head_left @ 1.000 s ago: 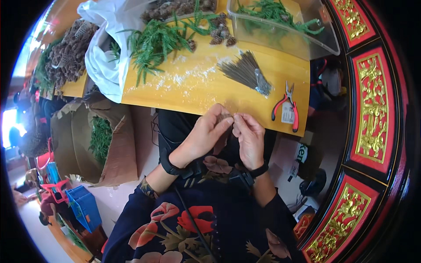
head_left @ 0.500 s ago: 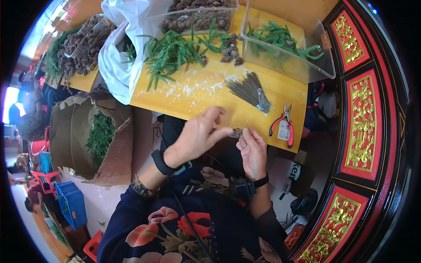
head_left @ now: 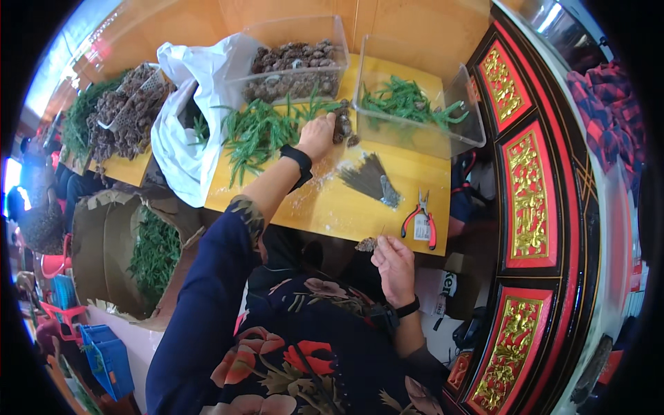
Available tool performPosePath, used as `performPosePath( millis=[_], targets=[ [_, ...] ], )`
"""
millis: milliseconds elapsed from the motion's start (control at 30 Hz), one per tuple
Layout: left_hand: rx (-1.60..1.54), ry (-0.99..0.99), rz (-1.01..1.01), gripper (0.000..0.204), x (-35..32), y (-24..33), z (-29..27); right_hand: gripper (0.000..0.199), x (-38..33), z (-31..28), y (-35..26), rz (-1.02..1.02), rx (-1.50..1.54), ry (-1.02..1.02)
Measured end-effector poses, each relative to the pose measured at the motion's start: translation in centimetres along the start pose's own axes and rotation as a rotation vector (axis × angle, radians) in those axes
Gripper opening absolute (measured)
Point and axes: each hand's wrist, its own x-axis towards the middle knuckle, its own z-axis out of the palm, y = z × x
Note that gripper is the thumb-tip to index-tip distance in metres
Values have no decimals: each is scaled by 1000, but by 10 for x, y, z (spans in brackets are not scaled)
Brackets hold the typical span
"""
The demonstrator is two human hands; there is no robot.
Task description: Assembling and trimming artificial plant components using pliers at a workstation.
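Hands apart: left hand (head_left: 317, 136) outstretched at pinecones (head_left: 342, 124).

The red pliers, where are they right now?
In the head view, the red pliers lie on the yellow table near its right front corner, right of the wire bundle and just above the right hand.

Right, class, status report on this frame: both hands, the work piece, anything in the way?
Left hand out on the small cones by the green sprigs. Right hand pinching a wired cone at the table edge. Pliers and wire bundle lie clear.
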Motion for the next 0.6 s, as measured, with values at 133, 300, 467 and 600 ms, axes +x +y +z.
performPosePath(
  millis=[133, 300, 467, 600],
  targets=[
    [39, 40, -121, 20, 13, -1, -3, 9, -7, -5, -8, -44, -8, 9],
    [-14, 129, -130, 24, 14, -7, -34, 9, -11, -12, -13, -44, 10, 63],
    [-1185, 159, -354, 23, -31, 24, -98, 9, -3, -9, -17, -36, 24, 100],
    [-2241, -26, -466, 20, -101, 30, -112, 10, 11, 8, -28, -24, -44, 9]
  ],
)
